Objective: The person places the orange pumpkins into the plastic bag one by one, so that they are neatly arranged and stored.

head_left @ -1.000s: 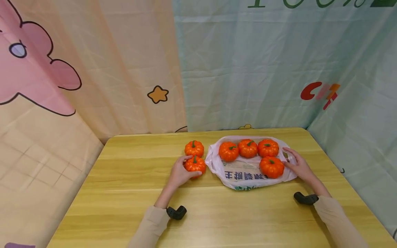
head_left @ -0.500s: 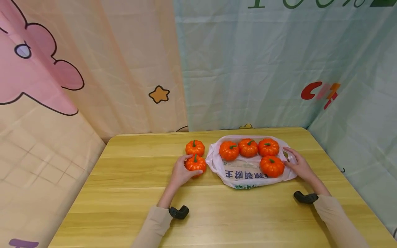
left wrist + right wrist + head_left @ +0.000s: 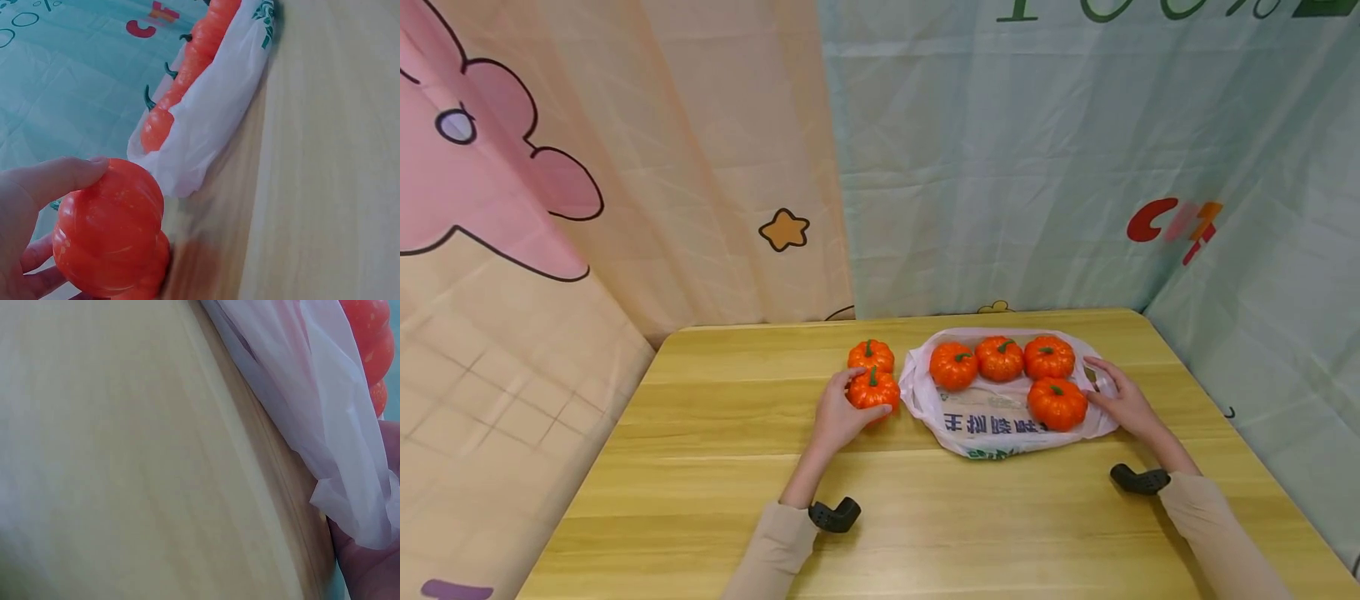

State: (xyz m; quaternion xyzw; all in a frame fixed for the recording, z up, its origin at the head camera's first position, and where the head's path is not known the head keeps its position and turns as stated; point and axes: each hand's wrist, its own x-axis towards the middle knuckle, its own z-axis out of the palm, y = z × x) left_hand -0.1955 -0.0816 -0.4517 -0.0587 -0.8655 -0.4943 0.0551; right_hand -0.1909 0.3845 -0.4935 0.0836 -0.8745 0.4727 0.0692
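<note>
My left hand (image 3: 841, 411) grips a small orange pumpkin (image 3: 112, 231) with a green stem, thumb on one side and fingers on the other. Right behind it stands a second pumpkin (image 3: 871, 354), partly covered by the held one. To their right lies a white plastic bag (image 3: 928, 412) with its mouth spread wide and several pumpkins (image 3: 1000, 360) inside. At the bag's right end, my right hand (image 3: 1126, 406) holds the rim, its thumb close to the nearest pumpkin (image 3: 1057, 405). Plastic covers part of that hand in the right wrist view, so its fingertips are hidden there.
Everything stands on a light wooden table (image 3: 685, 467). Printed fabric curtains (image 3: 1000, 167) hang behind the table and at both sides. A black device (image 3: 835, 515) is strapped at the left wrist, and a similar black device (image 3: 1139, 479) at the right.
The left hand has shifted its pumpkin slightly away from me, so it now overlaps more of the pumpkin behind. My right hand and the bag stay where they were.
</note>
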